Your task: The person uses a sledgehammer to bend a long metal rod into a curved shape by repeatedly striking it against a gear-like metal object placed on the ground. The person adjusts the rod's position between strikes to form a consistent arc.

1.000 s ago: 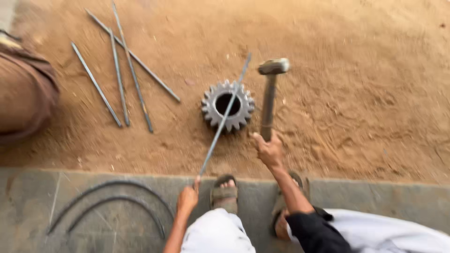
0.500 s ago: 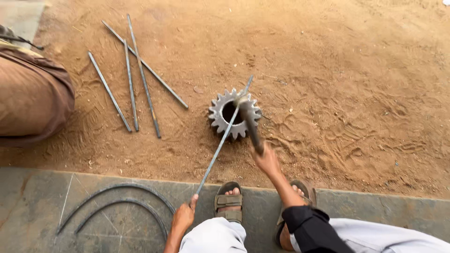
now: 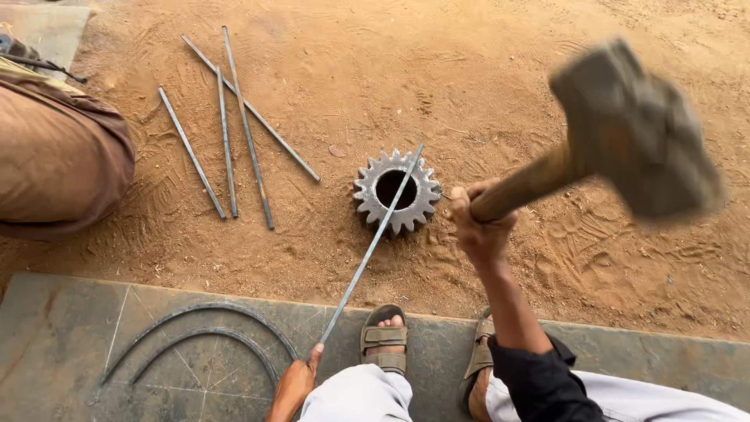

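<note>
1. A view from above, looking down at a person's own two hands, white-trousered knees and sandalled feet [image 3: 384,340]; the feet rest on a grey stone slab [image 3: 62,328] at the edge of sandy orange ground [image 3: 484,94].
2. The right hand [image 3: 478,223] has its grip wrapped tight around the wooden handle of a heavy hammer [image 3: 633,129]; the hammer is raised close to the camera, its grey head large and blurred at upper right.
3. The left hand [image 3: 295,383], low in the frame beside the left knee, has its grip closed on the near end of a long thin metal rod [image 3: 373,244].
4. The rod slants up and to the right, away from the person; its far end lies across the top of a grey toothed gear [image 3: 396,191], passing over the gear's round centre hole.
5. The gear lies flat on the sand, just left of the right hand.
6. Four more straight rods [image 3: 234,133] lie loose on the sand at upper left, well apart from the gear.
7. Two curved metal pieces [image 3: 195,332] lie on the slab at lower left.
8. A brown cloth-covered form [image 3: 58,156] fills the left edge; what it is cannot be told.
</note>
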Motion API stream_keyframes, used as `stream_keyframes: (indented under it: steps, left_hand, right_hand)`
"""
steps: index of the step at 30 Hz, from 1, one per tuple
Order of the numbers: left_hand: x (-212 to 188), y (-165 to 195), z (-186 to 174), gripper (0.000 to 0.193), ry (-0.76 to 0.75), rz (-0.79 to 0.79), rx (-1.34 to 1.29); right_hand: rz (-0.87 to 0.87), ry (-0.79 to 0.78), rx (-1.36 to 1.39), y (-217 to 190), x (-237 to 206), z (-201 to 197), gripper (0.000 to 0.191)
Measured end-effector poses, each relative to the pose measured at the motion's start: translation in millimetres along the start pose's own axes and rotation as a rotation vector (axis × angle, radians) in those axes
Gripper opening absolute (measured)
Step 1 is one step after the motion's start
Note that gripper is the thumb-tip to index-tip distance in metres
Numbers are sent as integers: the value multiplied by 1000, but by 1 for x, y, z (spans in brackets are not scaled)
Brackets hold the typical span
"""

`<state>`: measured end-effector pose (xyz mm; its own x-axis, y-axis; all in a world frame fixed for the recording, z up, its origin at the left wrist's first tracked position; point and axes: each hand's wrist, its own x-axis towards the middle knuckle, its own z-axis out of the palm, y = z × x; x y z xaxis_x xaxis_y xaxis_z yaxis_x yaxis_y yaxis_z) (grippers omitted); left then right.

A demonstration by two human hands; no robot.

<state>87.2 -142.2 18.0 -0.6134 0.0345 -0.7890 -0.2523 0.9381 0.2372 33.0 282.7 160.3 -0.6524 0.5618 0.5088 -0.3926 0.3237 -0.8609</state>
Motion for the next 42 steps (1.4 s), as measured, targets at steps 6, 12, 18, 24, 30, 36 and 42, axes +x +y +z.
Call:
stream_keyframes:
  steps: [6, 12, 18, 24, 30, 36, 42]
  left_hand:
    - [-1, -3, -6, 106, -67, -44, 26]
    - [-1, -16, -12, 107, 4, -19, 19]
    - [8, -37, -5, 107, -56, -46, 68]
    - [1, -47, -10, 109, -59, -103, 51]
    - [-3, -38, -6, 105, 70, -155, 90]
    - [0, -46, -12, 106, 2, -144, 57]
    - [-2, -64, -16, 105, 38, -227, 123]
  right_hand:
    - [213, -288, -637, 76, -92, -6, 16]
    - [622, -69, -342, 65, -91, -21, 30]
    - [332, 35, -73, -13, 5, -28, 16]
    - [268, -143, -227, 24, -7, 2, 19]
    - [950, -316, -547, 46, -99, -2, 11]
    - [692, -189, -303, -2, -45, 3, 20]
    - [201, -133, -212, 27, -7, 2, 17]
